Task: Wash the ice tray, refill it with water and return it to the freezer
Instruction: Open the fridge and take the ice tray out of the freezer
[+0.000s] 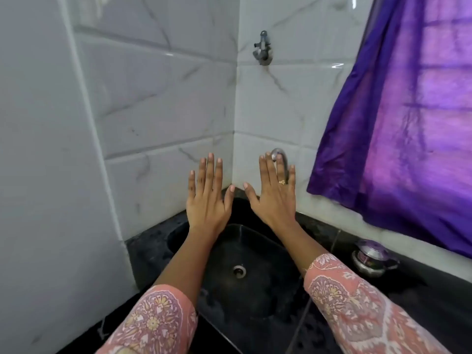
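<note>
Hovering over the sink (255,246) sunk in the bench (413,292), I see left hand (207,203) and right hand (275,200), fingers (210,172) straight, spread, gripping nothing; tap (280,155) just behind right fingers, steel pot (371,259) on bench.

The sink (255,246) is set into the bench (434,302), in the corner where two tiled walls meet, with a drain (239,270) in the middle of its bottom. Above its far end the left hand (207,200) and right hand (274,198) are spread flat, side by side and apart. Behind the right hand stands a tap (281,155). A second tap (261,48) sits higher on the same wall. Right of the sink a lidded pot (371,259) stands on the bench, below a curtain (398,123).
</note>
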